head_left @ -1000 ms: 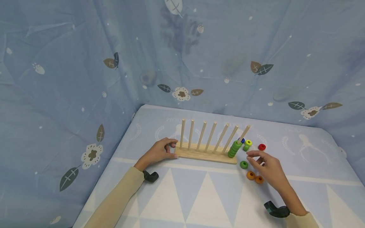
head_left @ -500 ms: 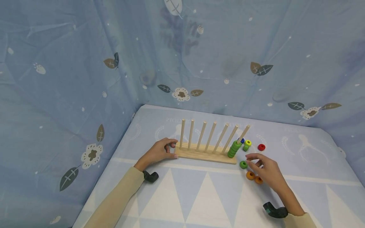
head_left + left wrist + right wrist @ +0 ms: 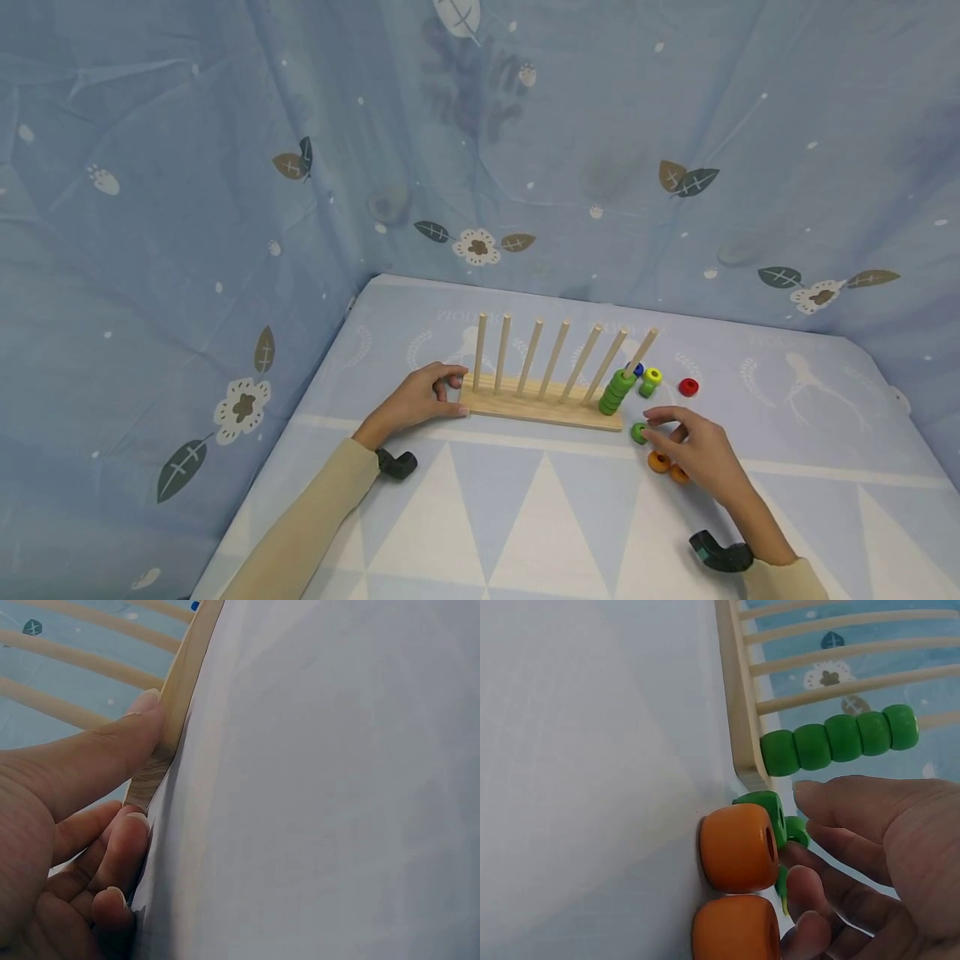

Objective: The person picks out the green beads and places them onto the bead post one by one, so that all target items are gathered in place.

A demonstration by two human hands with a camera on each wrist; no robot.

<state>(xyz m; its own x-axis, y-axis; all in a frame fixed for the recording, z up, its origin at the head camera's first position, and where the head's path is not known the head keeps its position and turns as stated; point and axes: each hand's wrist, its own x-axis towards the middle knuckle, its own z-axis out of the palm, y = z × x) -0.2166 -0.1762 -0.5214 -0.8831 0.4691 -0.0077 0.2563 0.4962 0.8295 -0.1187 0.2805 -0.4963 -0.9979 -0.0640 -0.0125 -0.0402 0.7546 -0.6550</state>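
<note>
A wooden peg stand (image 3: 525, 406) with a row of upright pegs stands on the table. Several green beads (image 3: 617, 392) are stacked on its rightmost peg. My left hand (image 3: 415, 402) grips the base's left end between thumb and fingers, and the left wrist view shows the thumb (image 3: 120, 746) against the base. My right hand (image 3: 699, 446) hovers by a loose green bead (image 3: 638, 432), thumb and fingers apart on either side of it. The right wrist view shows this green bead (image 3: 769, 806) partly behind an orange bead (image 3: 739, 847); whether a finger touches it I cannot tell.
Two orange beads (image 3: 659, 462) lie just below the right hand, one partly covered by it. Beyond the stand's right end are a blue bead (image 3: 637, 370), a yellow bead (image 3: 653, 377) by a green one (image 3: 647, 389), and a red bead (image 3: 688, 387). Patterned curtains (image 3: 600, 167) enclose the table.
My right hand has shifted slightly left and down toward the loose green bead, now overlapping its edge. The left hand and the peg stand have stayed in place.
</note>
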